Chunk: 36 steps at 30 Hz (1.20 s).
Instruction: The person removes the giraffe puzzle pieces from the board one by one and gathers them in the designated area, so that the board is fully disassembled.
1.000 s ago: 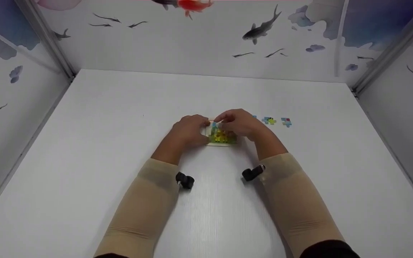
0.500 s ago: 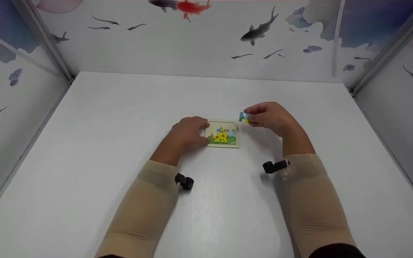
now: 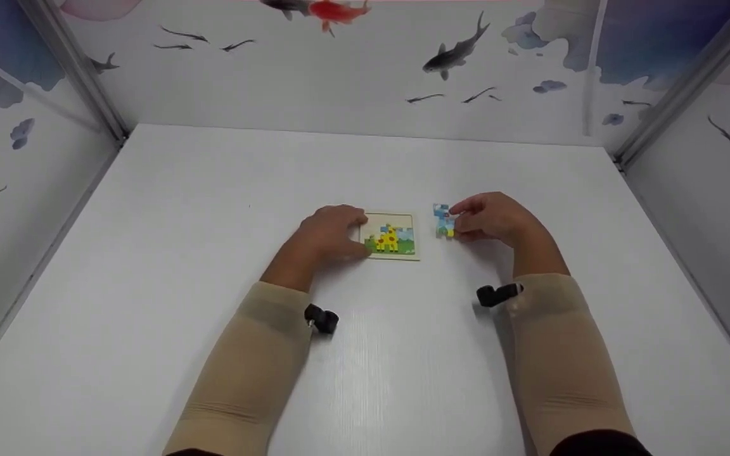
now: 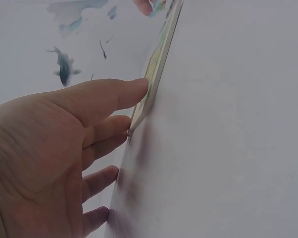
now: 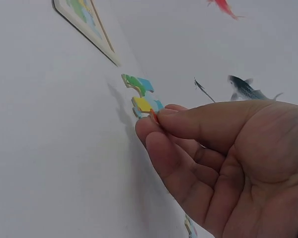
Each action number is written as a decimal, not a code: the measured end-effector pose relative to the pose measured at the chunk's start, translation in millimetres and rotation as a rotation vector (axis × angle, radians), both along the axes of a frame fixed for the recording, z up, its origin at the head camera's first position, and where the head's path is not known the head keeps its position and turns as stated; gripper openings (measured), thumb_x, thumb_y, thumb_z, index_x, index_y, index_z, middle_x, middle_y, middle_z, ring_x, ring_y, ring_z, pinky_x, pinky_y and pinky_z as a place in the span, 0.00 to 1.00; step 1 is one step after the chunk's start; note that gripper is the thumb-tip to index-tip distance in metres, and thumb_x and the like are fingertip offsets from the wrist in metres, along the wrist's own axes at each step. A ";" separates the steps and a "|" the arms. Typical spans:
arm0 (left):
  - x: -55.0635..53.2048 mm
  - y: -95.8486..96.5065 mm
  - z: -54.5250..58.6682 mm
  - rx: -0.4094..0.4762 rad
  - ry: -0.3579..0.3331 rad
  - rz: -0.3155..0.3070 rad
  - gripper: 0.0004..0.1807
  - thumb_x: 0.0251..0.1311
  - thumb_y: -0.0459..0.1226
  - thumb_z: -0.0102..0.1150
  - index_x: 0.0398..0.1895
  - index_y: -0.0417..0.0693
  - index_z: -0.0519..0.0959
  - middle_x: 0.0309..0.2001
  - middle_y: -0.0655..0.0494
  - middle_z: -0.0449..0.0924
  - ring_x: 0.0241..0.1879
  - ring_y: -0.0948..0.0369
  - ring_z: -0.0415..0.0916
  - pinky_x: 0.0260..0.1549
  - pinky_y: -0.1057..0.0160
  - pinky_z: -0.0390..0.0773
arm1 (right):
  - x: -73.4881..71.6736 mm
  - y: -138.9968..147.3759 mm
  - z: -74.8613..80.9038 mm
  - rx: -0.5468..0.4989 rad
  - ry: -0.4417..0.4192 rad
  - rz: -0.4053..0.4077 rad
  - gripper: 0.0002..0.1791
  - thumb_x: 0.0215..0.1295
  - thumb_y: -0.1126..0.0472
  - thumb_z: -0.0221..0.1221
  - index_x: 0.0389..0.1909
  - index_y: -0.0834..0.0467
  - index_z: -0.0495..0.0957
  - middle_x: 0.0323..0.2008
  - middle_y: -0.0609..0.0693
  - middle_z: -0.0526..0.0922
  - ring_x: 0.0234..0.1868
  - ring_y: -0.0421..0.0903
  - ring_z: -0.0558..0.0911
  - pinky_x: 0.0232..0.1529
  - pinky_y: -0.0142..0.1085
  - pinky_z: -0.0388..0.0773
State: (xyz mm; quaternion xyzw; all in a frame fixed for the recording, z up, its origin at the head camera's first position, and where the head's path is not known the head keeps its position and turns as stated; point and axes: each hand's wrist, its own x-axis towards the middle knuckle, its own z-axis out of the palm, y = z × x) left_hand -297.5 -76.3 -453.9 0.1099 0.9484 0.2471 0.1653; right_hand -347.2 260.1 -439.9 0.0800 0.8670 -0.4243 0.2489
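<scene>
The left hand (image 3: pixel 330 231) held the puzzle board (image 3: pixel 393 220) by its left edge while, right of it, the right hand (image 3: pixel 495 218) pinched a puzzle piece (image 5: pixel 142 104), likely light, stiff and best held by its sides.

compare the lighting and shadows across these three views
Head view: brightest, with a pale sheen on the table and soft shadows below the left hand and right hand; left wrist view: dimmer, the puzzle board steeply foreshortened; right wrist view: also dim, with a soft shadow on the table beside the right hand.
</scene>
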 end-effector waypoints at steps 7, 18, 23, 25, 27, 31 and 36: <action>0.9 -0.3 -3.7 0.007 0.020 0.024 0.37 0.65 0.51 0.67 0.78 0.63 0.72 0.82 0.66 0.65 0.85 0.55 0.54 0.85 0.44 0.54 | 1.3 -3.2 -2.0 0.106 0.042 0.022 0.19 0.69 0.54 0.71 0.59 0.48 0.85 0.54 0.52 0.87 0.46 0.47 0.89 0.50 0.35 0.85; 0.3 -0.2 -6.0 0.013 0.039 0.036 0.36 0.66 0.51 0.68 0.78 0.64 0.72 0.82 0.66 0.66 0.85 0.55 0.55 0.85 0.45 0.55 | 2.9 -10.5 3.7 0.193 0.087 0.053 0.21 0.68 0.51 0.72 0.59 0.50 0.84 0.49 0.52 0.87 0.44 0.47 0.86 0.46 0.36 0.83; -2.5 -0.4 -6.2 0.000 0.040 0.020 0.37 0.66 0.51 0.68 0.79 0.63 0.72 0.82 0.65 0.65 0.86 0.54 0.54 0.85 0.44 0.54 | 4.8 -30.4 10.2 0.176 0.111 0.077 0.17 0.70 0.52 0.71 0.57 0.48 0.86 0.45 0.52 0.86 0.43 0.49 0.83 0.50 0.41 0.83; -2.5 0.0 -5.1 -0.008 0.038 0.016 0.37 0.67 0.51 0.68 0.79 0.63 0.71 0.82 0.65 0.65 0.86 0.54 0.54 0.85 0.44 0.54 | 5.6 -41.2 12.4 0.177 0.118 0.093 0.16 0.69 0.51 0.71 0.56 0.46 0.87 0.43 0.52 0.87 0.43 0.49 0.83 0.61 0.49 0.81; -2.2 0.4 -4.3 -0.009 0.031 0.020 0.37 0.67 0.51 0.69 0.79 0.63 0.71 0.82 0.66 0.65 0.86 0.54 0.54 0.85 0.44 0.54 | 6.8 -52.0 14.1 0.171 0.119 0.109 0.17 0.69 0.51 0.72 0.56 0.46 0.87 0.42 0.52 0.87 0.42 0.50 0.83 0.69 0.56 0.73; -0.9 0.7 -1.9 -0.005 0.014 0.026 0.37 0.66 0.51 0.69 0.79 0.63 0.71 0.83 0.65 0.64 0.86 0.54 0.53 0.85 0.44 0.54 | 9.4 -72.3 16.3 0.156 0.118 0.148 0.17 0.70 0.52 0.71 0.58 0.45 0.87 0.46 0.51 0.87 0.44 0.50 0.83 0.68 0.55 0.75; -0.1 0.3 0.6 -0.001 0.015 0.017 0.37 0.66 0.51 0.69 0.78 0.61 0.72 0.82 0.65 0.66 0.85 0.54 0.55 0.84 0.43 0.56 | 12.3 -93.9 16.8 0.094 0.132 0.181 0.17 0.71 0.55 0.70 0.60 0.46 0.87 0.52 0.49 0.87 0.49 0.50 0.83 0.53 0.43 0.84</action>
